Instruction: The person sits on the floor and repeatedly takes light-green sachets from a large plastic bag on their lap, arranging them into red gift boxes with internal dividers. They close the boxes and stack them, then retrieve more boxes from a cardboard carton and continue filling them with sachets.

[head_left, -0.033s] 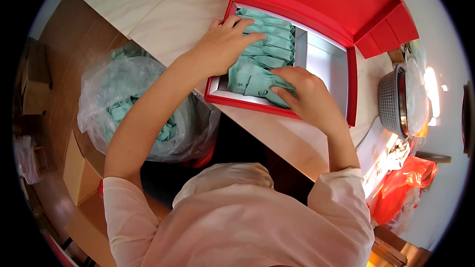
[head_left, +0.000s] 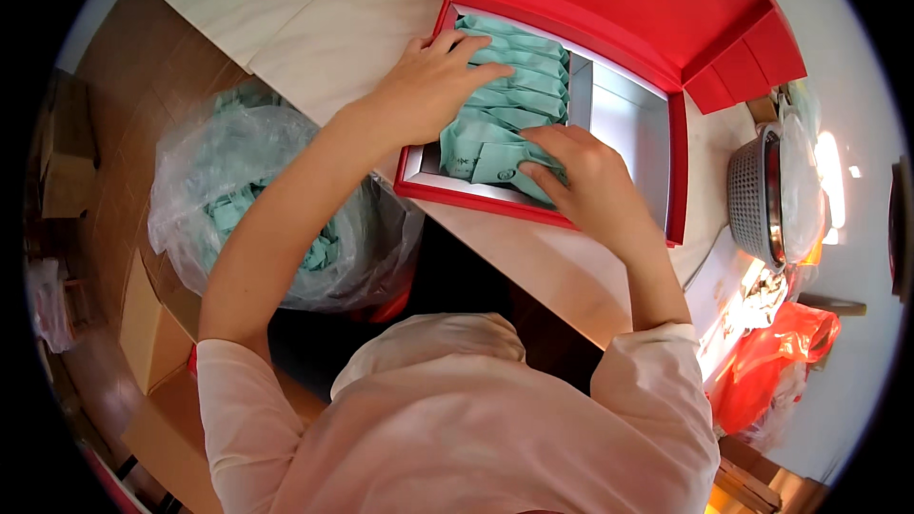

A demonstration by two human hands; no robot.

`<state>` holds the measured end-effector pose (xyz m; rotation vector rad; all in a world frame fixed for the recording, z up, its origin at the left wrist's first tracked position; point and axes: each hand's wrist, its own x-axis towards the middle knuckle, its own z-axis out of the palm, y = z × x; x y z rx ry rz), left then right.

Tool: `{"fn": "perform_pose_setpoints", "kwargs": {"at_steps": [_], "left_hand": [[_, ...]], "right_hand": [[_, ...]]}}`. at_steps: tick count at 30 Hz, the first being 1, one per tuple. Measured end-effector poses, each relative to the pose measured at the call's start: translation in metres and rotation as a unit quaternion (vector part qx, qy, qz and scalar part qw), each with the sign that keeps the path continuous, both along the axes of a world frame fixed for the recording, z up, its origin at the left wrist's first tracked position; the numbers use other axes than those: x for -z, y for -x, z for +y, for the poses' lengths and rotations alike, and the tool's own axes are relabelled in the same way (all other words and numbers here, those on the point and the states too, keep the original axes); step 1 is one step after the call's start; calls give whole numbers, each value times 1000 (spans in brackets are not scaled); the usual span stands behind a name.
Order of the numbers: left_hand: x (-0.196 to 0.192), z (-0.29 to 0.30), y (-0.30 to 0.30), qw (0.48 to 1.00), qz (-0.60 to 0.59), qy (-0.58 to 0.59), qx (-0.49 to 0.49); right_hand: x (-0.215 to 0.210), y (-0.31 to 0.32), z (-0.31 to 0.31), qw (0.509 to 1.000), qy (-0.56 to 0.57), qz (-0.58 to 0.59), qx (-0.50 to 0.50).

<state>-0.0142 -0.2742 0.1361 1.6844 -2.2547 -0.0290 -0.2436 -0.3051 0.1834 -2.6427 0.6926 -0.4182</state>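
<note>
An open red gift box (head_left: 524, 209) rests on the table, with its left compartment holding a row of overlapping pale green packets (head_left: 528, 67). My left hand (head_left: 430, 86) lies over the row's left side, its fingers spread and touching the packets. At the near end of the row, my right hand (head_left: 590, 176) pinches the right edge of a green packet (head_left: 495, 162) between thumb and fingers. That packet leans flatter than those behind it. A white compartment (head_left: 626, 124) to the right, inside the box, holds nothing visible.
The red lid (head_left: 609, 0) stands raised behind the box. Left of the table, a clear plastic bag (head_left: 176, 200) holds many loose green packets. A grey basket (head_left: 752, 195) and a red plastic bag (head_left: 762, 381) are at the right. An open cardboard box (head_left: 157, 333) sits lower left.
The nearest packet has shifted very slightly under my right hand, and its printed face shows a little more. My left hand stays in place.
</note>
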Motion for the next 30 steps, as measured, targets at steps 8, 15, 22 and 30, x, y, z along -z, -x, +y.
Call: {"fn": "perform_pose_setpoints", "kwargs": {"at_steps": [8,15,22,30], "left_hand": [[-40,23,-22,967,242,-81,-5],[-29,64,11,990,121,15,65],[-7,90,16,992,68,12,106],[-21,42,45,994,87,36,49]], "right_hand": [[17,-30,7,994,109,25,19],[4,-17,10,998,26,-38,-31],[-2,28,11,996,62,25,-58],[4,17,-28,993,103,-36,45]]}}
